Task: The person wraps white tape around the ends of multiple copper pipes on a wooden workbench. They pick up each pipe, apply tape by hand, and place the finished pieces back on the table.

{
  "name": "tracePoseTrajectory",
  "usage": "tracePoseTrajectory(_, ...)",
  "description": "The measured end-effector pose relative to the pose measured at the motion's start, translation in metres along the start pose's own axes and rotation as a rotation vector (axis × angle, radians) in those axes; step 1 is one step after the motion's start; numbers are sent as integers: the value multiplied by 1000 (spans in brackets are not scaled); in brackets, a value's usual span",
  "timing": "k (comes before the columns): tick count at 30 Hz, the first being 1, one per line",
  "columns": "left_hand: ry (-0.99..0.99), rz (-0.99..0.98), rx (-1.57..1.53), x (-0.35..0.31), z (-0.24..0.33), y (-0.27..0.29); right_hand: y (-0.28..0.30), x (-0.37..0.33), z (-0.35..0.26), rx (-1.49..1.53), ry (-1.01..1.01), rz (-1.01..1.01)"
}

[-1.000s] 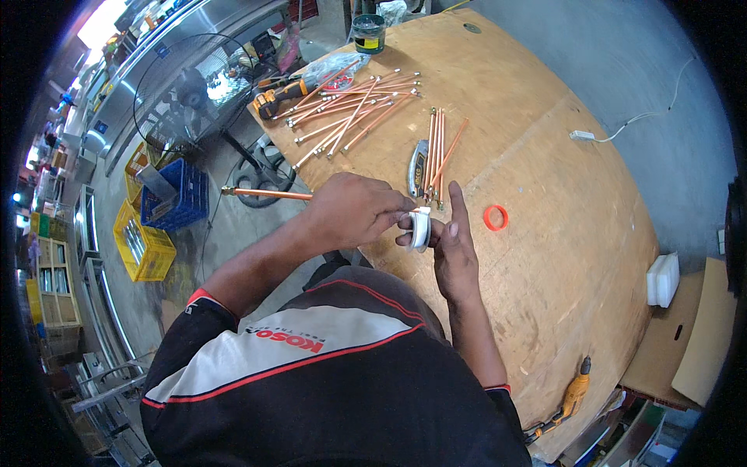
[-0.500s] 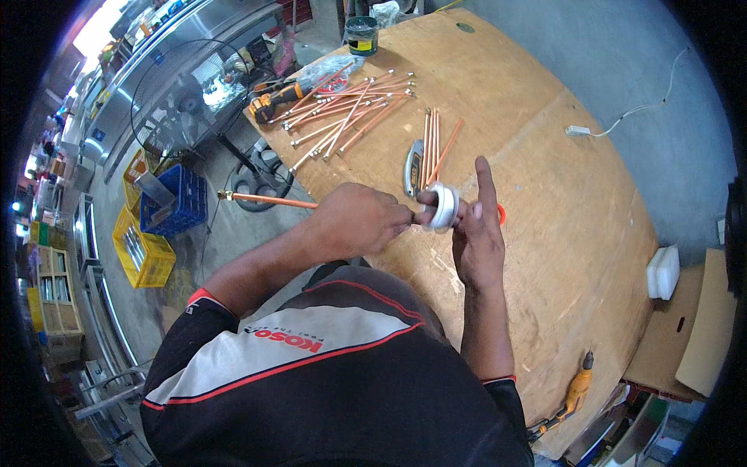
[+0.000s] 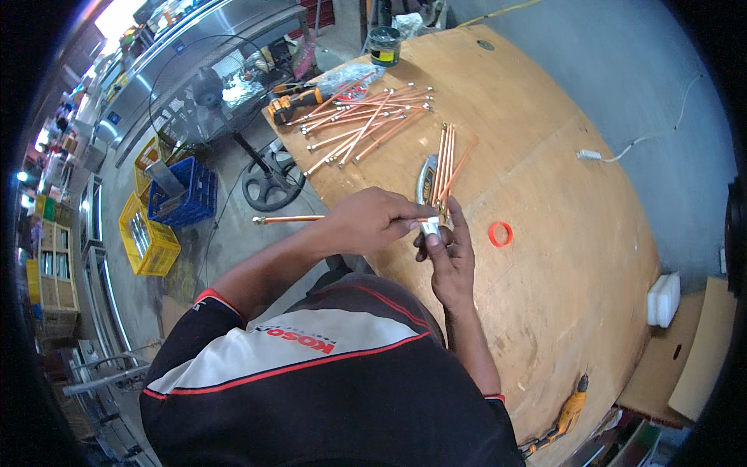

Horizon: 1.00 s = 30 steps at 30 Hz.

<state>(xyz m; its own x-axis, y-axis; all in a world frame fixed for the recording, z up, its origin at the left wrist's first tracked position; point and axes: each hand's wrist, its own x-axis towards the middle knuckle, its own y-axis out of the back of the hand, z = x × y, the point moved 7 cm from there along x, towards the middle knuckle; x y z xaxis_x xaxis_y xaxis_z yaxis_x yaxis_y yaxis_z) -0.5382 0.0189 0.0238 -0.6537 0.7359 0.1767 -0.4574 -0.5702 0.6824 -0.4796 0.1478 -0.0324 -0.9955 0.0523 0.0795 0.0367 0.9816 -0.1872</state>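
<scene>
At the tan wooden worktop (image 3: pixel 560 187), left fingers (image 3: pixel 408 208) clamp a slim copper tube (image 3: pixel 292 219), right fingers (image 3: pixel 440 255) a white spool (image 3: pixel 430 226); slackening could drop either.

Copper tube (image 3: pixel 294 219) in left hand (image 3: pixel 369 222)

The tube (image 3: pixel 294 218), thin, straight and copper-coloured, passes through the left hand (image 3: pixel 372 222) and lies almost level across the view. Left of that grip a long stretch juts out, ending in a brass-coloured fitting (image 3: pixel 260 220); right of it a short piece shows below the extended index finger. There its end meets the white tape (image 3: pixel 432 226), a small roll pinched between the thumb and fingers of the right hand (image 3: pixel 450 261). Fingers partly cover the roll; whether any tape circles the tube is hidden.
</scene>
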Motion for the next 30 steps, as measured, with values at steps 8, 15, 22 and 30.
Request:
tracePoseTrajectory(8, 428, 414, 302, -41, -174, 48, -15, -16, -42, -305, 291, 77)
tracePoseTrajectory(15, 129, 304, -742, -20, -58, 45, -11, 30, -21, -414, 127, 75)
tracePoseTrajectory(22, 47, 264, -1074, -48, -32, 47, -47, 45, -75, -322, 307, -144)
tracePoseTrajectory(30, -6, 156, -1042, -37, -10, 31, -57, 29, -129, -558, 584, -187)
